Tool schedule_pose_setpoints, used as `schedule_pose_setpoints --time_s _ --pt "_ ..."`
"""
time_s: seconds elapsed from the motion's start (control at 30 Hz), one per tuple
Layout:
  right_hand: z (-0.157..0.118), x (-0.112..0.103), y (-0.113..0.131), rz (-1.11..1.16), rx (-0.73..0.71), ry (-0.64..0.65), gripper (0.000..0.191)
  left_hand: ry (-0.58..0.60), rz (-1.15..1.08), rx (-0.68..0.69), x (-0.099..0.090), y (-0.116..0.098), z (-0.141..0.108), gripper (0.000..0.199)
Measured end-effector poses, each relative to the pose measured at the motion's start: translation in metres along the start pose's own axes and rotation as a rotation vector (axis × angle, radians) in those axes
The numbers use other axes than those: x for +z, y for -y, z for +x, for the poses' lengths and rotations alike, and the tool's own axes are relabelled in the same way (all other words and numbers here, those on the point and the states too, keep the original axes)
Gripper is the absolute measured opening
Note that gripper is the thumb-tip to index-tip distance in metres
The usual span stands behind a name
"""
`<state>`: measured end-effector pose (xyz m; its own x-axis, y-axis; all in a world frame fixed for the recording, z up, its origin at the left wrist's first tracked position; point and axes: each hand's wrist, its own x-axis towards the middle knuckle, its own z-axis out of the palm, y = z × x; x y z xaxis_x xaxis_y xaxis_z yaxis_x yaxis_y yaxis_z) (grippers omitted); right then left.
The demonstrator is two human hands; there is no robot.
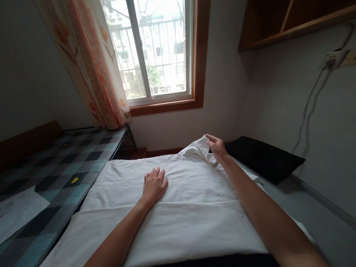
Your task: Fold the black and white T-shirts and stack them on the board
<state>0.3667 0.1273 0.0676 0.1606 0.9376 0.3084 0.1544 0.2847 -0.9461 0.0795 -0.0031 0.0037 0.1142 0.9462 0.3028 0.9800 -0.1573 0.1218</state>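
A white cloth (193,224) is spread out in front of me, with a crease or fold line running across it from left to right. My left hand (155,185) lies palm down on the middle of the cloth, its fingers spread and nothing held. At the cloth's far right corner, my right hand (216,145) pinches the fabric between thumb and fingers. That corner is lifted and bunched a little above the rest.
On the left is a bed with a checked cover (97,145) and a paper sheet (12,214). A black flat item (265,158) lies at the right by the wall. Behind are a curtain (93,74) and window; a wooden shelf (306,26) hangs upper right.
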Motion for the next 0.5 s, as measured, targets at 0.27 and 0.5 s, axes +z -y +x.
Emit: schedule_pose_setpoints --time_s 0.27,0.5 --pt "-0.031 -0.041 0.082 -0.142 0.140 1.075 0.048 -0.003 -0.001 0.012 0.003 0.002 0.000 0.042" --pt "-0.002 -0.063 0.036 -0.604 0.249 0.392 0.026 0.012 -0.035 -0.004 0.003 0.004 0.001 0.040"
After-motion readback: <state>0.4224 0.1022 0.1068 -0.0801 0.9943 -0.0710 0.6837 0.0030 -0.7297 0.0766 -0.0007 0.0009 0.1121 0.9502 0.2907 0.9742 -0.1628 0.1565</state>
